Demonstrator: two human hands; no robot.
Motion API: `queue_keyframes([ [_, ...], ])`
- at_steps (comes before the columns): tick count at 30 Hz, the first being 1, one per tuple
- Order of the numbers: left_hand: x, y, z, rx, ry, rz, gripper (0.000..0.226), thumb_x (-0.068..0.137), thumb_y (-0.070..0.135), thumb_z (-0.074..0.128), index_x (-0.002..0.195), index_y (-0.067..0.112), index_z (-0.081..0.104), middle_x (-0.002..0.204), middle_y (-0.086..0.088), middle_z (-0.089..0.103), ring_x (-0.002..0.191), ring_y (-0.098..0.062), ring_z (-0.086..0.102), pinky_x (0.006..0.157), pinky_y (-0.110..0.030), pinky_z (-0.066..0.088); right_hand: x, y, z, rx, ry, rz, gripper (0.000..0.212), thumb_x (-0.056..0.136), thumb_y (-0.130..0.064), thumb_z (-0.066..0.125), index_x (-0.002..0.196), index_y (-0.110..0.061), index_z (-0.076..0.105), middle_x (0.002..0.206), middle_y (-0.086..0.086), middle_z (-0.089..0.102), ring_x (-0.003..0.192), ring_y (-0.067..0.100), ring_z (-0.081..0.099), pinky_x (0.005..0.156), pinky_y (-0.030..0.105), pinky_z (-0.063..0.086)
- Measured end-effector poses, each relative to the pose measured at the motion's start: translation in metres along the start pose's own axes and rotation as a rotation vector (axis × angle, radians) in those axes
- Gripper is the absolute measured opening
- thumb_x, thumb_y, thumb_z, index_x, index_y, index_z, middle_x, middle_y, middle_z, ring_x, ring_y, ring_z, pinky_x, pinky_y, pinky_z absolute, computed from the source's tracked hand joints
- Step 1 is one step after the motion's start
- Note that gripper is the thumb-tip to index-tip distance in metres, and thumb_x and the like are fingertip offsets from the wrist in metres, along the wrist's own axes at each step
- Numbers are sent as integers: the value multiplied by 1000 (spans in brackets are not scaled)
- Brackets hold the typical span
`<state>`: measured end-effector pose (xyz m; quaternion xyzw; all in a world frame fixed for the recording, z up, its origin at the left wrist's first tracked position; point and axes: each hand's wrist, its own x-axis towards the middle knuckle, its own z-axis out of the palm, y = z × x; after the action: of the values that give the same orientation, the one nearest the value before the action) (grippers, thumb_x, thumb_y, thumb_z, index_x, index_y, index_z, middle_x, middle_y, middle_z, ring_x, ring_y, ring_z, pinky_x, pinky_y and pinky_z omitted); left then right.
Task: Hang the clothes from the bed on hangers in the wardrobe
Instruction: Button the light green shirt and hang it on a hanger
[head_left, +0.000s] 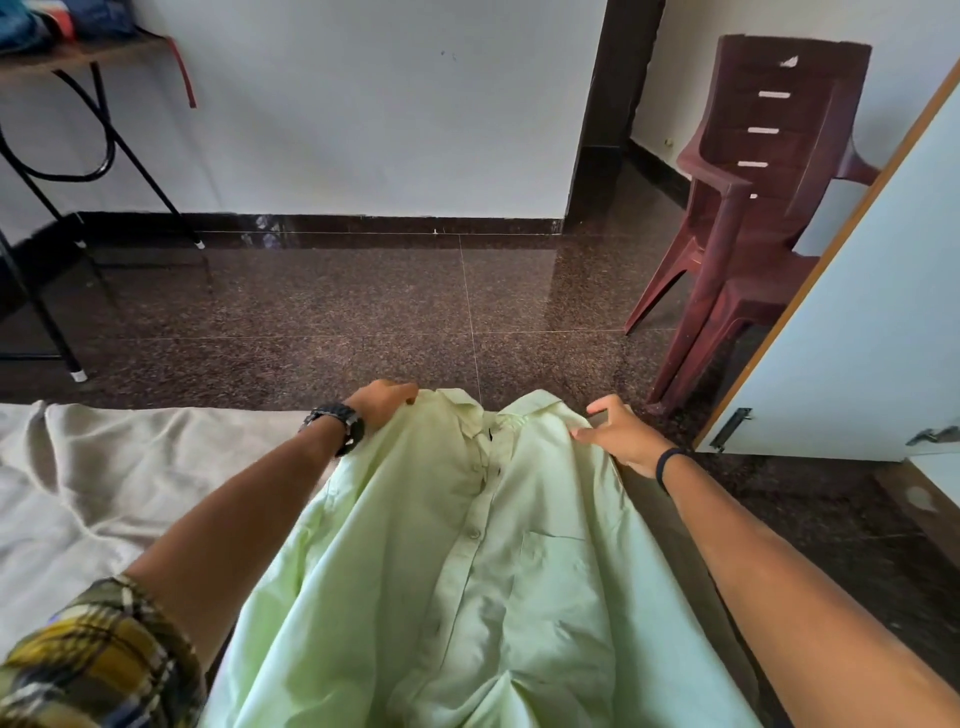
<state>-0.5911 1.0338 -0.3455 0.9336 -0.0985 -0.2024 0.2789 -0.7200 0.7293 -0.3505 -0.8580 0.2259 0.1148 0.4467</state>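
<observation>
Fingers, left hand (382, 405): curled over the shirt's (498, 561) left shoulder edge, pinching the cloth; fingertips hidden behind the fabric.
Fingers, right hand (626, 434): thumb on top, the rest bent round the right shoulder edge, clamped on the cloth.
Shirt: pale green, buttoned, collar (491, 418) away from the person, front side up, pocket visible; stretched between the two hands, lower part running out of view at the bottom.
Why held so: a grip at both shoulders spreads the yoke flat and keeps the neck opening centred, probably to ready it for a hanger.
Hanger: a dark bit shows at the collar gap, may be a hook; cannot tell.
Bed (78, 478): beige sheet, left of the shirt; whether the shirt rests on it or hangs free is unclear.
Wardrobe door (857, 322): open, just right of the right hand, latch near its lower edge; short carry from here.
Chairs (753, 208): stacked, maroon, beyond the door, well apart from the shirt.
Step, judged: shirt in hand, not yet hung.
</observation>
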Motion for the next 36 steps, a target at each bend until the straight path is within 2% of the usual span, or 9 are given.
queue_keyframes([
  [4,-8,-16,-15,-275,-299,-179,30,77,7,67,106,2,63,95,-12,67,89,-30,64,83,-37,55,-2,14,-8,-95,168,-77,27,82,1,65,97,-14,48,95,10,55,89,25,55,68,31,44],
  [6,-13,-19,-13,-45,-45,-96,35,83,15,71,114,6,60,103,-8,63,101,-30,60,85,-33,49,-2,20,-4,-172,337,-167,27,80,4,59,78,-21,49,89,6,58,87,25,56,66,27,43],
  [9,-31,-16,1,-27,316,10,38,89,31,63,116,9,48,111,-12,59,103,-33,56,79,-33,41,-2,22,7,-299,267,-204,27,83,0,53,82,-24,65,100,10,65,96,31,61,79,36,47],
  [13,-40,-30,11,-269,106,-88,50,84,33,62,122,12,37,108,-12,60,95,-29,57,79,-34,47,-18,11,10,-298,422,-272,22,82,-16,58,95,-29,69,98,2,59,94,21,55,84,39,49],
  [16,-56,-44,-5,-129,-101,-117,58,82,13,70,129,10,36,107,-14,57,89,-26,56,66,-31,49,-33,20,14,-369,215,-236,25,85,-13,54,98,-27,72,106,9,63,102,28,59,85,35,48],
  [18,-63,-51,-7,49,61,-62,55,80,15,74,122,6,39,112,-21,57,92,-31,56,67,-31,43,-43,26,14,-469,91,-151,36,90,-4,47,120,-15,64,127,13,52,119,31,51,95,31,41],
  [21,-86,-51,-2,88,313,76,38,87,26,67,109,5,44,108,-25,60,96,-37,57,70,-33,35,-59,20,18,-579,297,-137,47,90,-4,44,134,-18,52,136,10,42,125,32,41,101,34,35],
  [27,-155,-61,-11,254,0,190,47,90,37,60,130,18,44,122,-10,53,100,-24,55,81,-27,42,-107,-13,79,-426,319,-418,28,88,-4,51,107,-17,67,126,7,47,120,29,42,98,32,32],
  [36,-301,-132,-40,205,268,179,37,85,35,59,117,17,59,111,-1,59,102,-17,58,84,-24,42,-164,-105,198,-147,93,-759,19,83,0,59,91,-13,71,101,4,55,100,20,55,83,11,31],
])
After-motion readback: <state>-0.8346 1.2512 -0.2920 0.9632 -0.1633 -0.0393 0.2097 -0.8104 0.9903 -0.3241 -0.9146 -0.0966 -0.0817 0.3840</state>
